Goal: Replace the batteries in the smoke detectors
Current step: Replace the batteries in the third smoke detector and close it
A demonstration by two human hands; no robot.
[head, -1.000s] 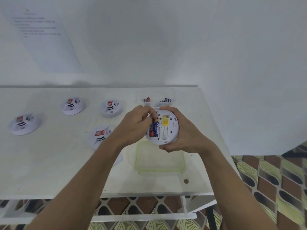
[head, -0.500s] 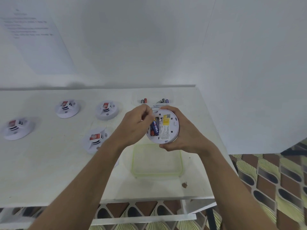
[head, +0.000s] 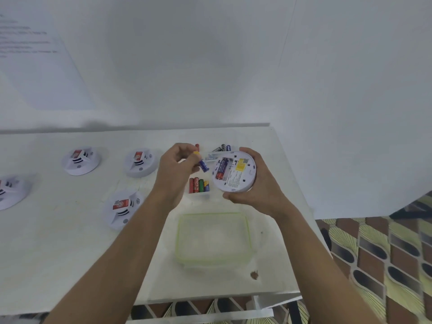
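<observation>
**Holding a battery beside the opened detector**

The left hand (head: 177, 169) hovers above the bench (head: 58, 242), its fingers (head: 184, 152) curled and pinching a blue battery (head: 203, 163) with a yellow end, tilted so the blue end points towards 5 o'clock. Just at 3 o'clock from it, the right hand (head: 259, 183) grips a round white smoke detector (head: 236, 181) by its rim, back side facing the camera. Fingers wrap the rim at 12 o'clock and at 6 o'clock. The battery bay is uncovered, and one blue-and-red cell (head: 221, 168) sits inside it. A yellow label (head: 240, 166) lies at 3 o'clock from the bay.

Below the two hands, a small tray (head: 199, 195) on the bench holds red, green and blue batteries side by side. More loose batteries (head: 222, 148) lie at 12 o'clock from the held detector. A clear container with a green rim (head: 214, 237) sits on the bench at 6 o'clock from the hands.

Four more detectors rest face up on the bench towards 9 o'clock: one near the left forearm (head: 122, 208), two farther back (head: 140, 162) (head: 81, 160), and one at the frame's left edge (head: 10, 191).
</observation>
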